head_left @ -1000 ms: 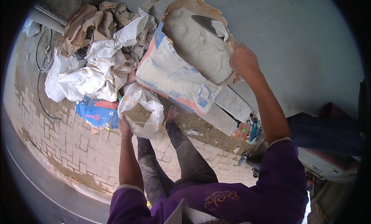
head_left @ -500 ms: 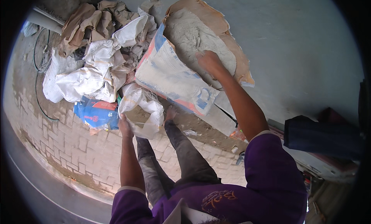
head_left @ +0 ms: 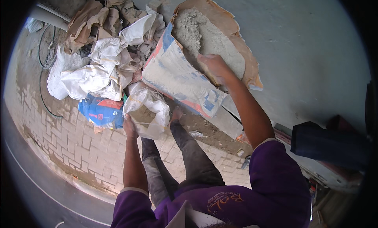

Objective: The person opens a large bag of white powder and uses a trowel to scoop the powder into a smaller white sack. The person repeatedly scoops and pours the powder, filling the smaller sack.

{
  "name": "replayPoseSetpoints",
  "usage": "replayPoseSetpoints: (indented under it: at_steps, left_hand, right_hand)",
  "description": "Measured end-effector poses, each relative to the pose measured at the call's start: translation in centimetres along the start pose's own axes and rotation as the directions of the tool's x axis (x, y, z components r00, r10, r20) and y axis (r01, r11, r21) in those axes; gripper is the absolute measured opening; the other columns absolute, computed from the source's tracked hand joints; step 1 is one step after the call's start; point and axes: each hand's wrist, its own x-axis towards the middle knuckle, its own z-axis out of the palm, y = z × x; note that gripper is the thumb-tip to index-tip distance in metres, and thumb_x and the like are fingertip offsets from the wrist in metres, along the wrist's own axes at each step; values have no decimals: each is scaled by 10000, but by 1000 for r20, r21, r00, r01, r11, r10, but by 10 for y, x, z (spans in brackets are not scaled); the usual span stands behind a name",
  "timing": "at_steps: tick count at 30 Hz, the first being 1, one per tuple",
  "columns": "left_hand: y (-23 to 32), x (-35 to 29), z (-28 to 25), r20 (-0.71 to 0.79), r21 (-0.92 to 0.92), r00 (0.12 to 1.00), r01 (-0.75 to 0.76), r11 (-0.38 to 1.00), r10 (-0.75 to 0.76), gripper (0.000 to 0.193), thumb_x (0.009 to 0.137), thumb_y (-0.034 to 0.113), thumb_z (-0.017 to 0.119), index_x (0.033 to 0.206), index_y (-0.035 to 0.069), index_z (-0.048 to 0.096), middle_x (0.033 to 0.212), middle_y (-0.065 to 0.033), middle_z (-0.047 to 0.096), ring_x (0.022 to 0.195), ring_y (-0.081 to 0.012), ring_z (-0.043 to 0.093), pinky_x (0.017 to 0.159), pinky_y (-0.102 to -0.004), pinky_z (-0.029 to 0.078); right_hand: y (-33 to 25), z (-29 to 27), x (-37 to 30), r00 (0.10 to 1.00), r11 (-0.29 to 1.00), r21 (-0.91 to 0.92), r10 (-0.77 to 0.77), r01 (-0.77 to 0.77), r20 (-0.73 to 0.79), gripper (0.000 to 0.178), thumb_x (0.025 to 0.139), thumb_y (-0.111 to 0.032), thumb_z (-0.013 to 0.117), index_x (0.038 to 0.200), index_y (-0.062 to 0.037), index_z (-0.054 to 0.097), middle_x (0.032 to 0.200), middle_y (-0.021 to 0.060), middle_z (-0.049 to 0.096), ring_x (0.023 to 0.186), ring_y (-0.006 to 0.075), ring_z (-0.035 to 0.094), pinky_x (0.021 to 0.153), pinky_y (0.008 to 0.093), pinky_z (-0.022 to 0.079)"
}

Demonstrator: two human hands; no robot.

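Observation:
My left hand (head_left: 130, 127) grips the near left rim of a white woven sack (head_left: 160, 112), whose mouth gapes upward beside my bare foot. To the upper right, a large torn-open paper sack (head_left: 173, 76) lies with its top peeled back. Pale grey powder (head_left: 226, 47) fills it, heaped higher at the far left end. Inside this opening, near the left edge, my right hand (head_left: 215, 68) is closed, its fingers dusted and partly sunk toward the powder. Whatever it grips, if anything, is hidden.
Crumpled white sacks (head_left: 106, 55) and torn brown paper (head_left: 92, 23) pile up at the left. Below them lies a blue and red bag (head_left: 100, 112) on the paving bricks (head_left: 80, 143). A dark hose (head_left: 42, 90) curves along the far left. Dark cloth (head_left: 327, 143) hangs at the right.
My right hand has drawn slightly nearer within the powder, and a furrow with a taller heap beyond it now shows. My left hand keeps its grip on the white sack's rim.

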Motion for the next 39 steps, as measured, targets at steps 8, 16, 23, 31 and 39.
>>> replayPoseSetpoints:
  at_steps: [8, 16, 23, 31, 39]
  left_hand:
    - [-4, 3, -6, -38, 64, 999, 22, 998, -19, 506, 986, 399, 472, 1178, -65, 542, 1094, -161, 612, 957, -240, 600, 834, -375, 483]
    - [-7, 5, -3, -43, 146, 999, 30, 989, -23, 537, 978, 422, 486, 1186, -70, 546, 1089, -173, 615, 949, -246, 600, 822, -381, 487]
    - [2, 2, 0, -35, 168, 998, 62, 984, -57, 534, 978, 423, 483, 1180, -66, 553, 1081, -154, 617, 930, -233, 595, 812, -369, 478]
    - [6, 0, 5, -47, 205, 997, 75, 976, -67, 555, 970, 421, 481, 1191, -82, 564, 1071, -145, 617, 923, -210, 578, 807, -350, 465]
    - [14, -5, 2, -78, 187, 995, 79, 979, -65, 538, 969, 421, 501, 1172, -69, 588, 1024, -130, 630, 891, -194, 572, 784, -340, 463]
  right_hand:
    - [-15, -38, -37, 980, 975, 164, 126, -151, 154, 375, 925, -353, 618, 1020, 10, 618, 800, 68, 599, 689, 138, 579, 605, 283, 478]
    - [-49, -77, -89, 991, 988, 76, 131, -133, 30, 356, 931, -354, 608, 1032, -12, 621, 719, 58, 571, 550, 120, 531, 494, 259, 442]
    - [-47, -90, -137, 993, 993, 4, 116, -116, 30, 328, 950, -300, 584, 1085, -4, 629, 728, 55, 578, 552, 107, 528, 498, 249, 437]
    - [-38, -77, -195, 992, 998, 13, 52, -54, 115, 268, 962, -263, 580, 994, -3, 634, 704, 11, 547, 557, 78, 495, 524, 235, 417]
    - [25, -6, -178, 901, 973, -228, 121, -25, 416, 313, 954, -266, 582, 1044, 31, 626, 689, 19, 529, 591, 86, 463, 564, 259, 410]
